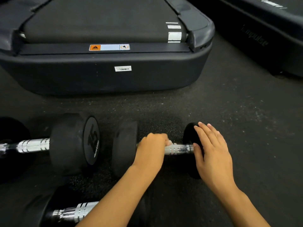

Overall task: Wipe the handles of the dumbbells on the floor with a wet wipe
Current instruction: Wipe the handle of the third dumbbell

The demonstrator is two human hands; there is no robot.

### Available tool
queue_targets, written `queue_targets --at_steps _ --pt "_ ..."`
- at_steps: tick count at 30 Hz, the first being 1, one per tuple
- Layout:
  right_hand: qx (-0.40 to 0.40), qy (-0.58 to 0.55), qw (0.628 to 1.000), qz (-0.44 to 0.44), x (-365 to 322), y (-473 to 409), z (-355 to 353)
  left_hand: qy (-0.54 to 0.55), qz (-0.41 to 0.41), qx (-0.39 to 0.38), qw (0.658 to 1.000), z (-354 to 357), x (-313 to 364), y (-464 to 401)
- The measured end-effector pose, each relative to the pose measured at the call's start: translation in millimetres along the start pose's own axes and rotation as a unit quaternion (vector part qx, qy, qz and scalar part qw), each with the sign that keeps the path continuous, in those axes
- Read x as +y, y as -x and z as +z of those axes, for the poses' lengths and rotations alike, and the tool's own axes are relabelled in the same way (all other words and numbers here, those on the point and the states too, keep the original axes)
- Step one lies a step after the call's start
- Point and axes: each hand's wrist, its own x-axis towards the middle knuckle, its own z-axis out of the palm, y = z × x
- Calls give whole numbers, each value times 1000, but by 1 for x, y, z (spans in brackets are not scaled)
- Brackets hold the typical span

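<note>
Landmark: the small black rubber dumbbell with a ridged chrome handle lies crosswise on the dark speckled rubber floor, in front of the black treadmill deck.
Left hand: its grip is curled round the handle of that dumbbell beside the left head, fingers wrapped over the bar.
Wet wipe: a white crumpled wet wipe shows at the fingertips of the left hand, pressed against the chrome; most of it is hidden inside the fist.
Right hand: its grip is spread flat, fingers straight and together, resting on the dumbbell's right head, which it largely covers.
Bare handle: the stretch of chrome between the two hands is uncovered.
Neighbour: a larger black round-headed dumbbell lies just left of the small one, its end face marked "15"; the smaller lettering on the face is too blurred to read.
Third bar: another chrome dumbbell handle lies nearer than the small dumbbell, under the left forearm.
Labels: the treadmill carries an orange-and-white warning sticker and a white barcode label, text unreadable.
Writing: a second dark machine far right of the dumbbell reads "impulse".
</note>
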Motion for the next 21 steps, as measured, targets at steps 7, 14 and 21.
queue_targets --at_steps 7,14,21 --pt "11 13 1000 -2 1 -1 3 62 1 2 998 2 3 -5" --pt "14 20 1000 -6 1 -1 4 66 21 -4 998 4 8 -9" --pt "8 15 1000 -11 2 -1 2 26 72 -2 997 6 3 -5"
